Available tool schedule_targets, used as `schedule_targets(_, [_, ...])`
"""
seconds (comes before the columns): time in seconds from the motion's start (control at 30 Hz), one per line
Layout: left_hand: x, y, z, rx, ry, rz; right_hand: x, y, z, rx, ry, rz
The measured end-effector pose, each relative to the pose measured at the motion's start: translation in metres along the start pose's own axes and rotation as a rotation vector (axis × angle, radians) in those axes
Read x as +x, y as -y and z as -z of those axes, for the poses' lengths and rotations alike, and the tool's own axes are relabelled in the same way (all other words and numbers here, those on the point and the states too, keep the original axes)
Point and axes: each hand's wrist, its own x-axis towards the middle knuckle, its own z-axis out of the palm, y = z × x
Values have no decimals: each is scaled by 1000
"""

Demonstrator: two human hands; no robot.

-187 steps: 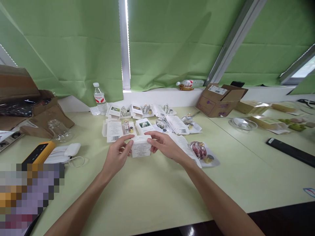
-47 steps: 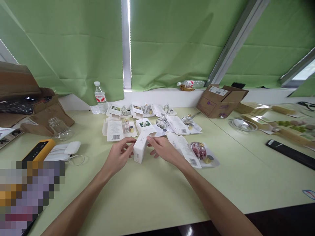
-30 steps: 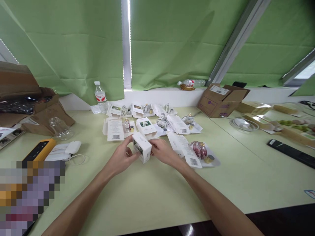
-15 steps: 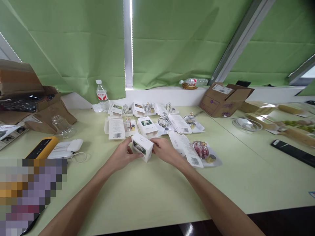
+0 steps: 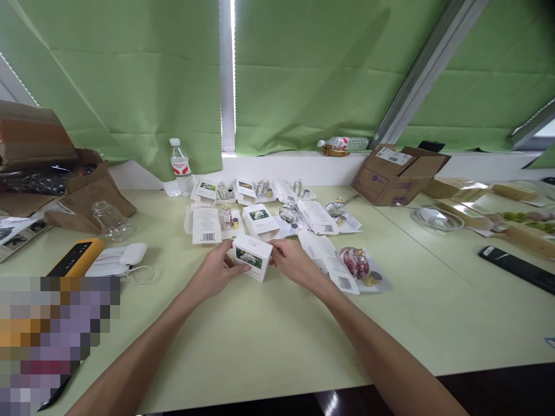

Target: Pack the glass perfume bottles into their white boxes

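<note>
Spreading out around the white box (image 5: 252, 258), a pale green table (image 5: 260, 346) was seen, and green blinds (image 5: 312, 69) were hung well beyond the box. A cardboard box (image 5: 384, 180) with its flaps raised was set far behind the white box, to its right. A water bottle (image 5: 181, 169) was stood upright behind it, to the left. The left hand (image 5: 212, 273) was clamped on the white box's left side, its thumb laid across the front. The right hand (image 5: 292, 263) was held against the right edge, its fingers curled; whether they were closed on it could not be told. By the box, the hands were kept apart. To its right, a red-patterned bottle (image 5: 354, 263) was placed, with a gold cap (image 5: 372, 279) just beside that bottle.
</note>
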Motion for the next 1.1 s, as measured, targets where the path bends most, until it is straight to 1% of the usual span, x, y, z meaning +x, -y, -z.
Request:
schedule_targets(0.2, [0, 1, 0, -20, -15, -38, 1, -2, 0, 45, -5, -6])
schedule_targets(0.37, [1, 4, 1, 3, -1, -29, 2, -3, 1, 147, -57, 17])
schedule_targets(0.53, [1, 3, 2, 10, 2, -35, 1, -2, 3, 151, -50, 2])
schedule_targets(0.63, [1, 1, 2, 18, 6, -17, 0, 1, 4, 146, -71, -2])
schedule_targets(0.77, [1, -1, 2, 13, -12, -33, 0, 3, 5, 165, -95, 0])
schedule_targets(0.97, [0, -4, 3, 80, -41, 11, 3, 2, 8, 357, -85, 5])
schedule_targets(1.1, [0, -3, 3, 101, -57, 2, 2, 3, 8, 407, -101, 20])
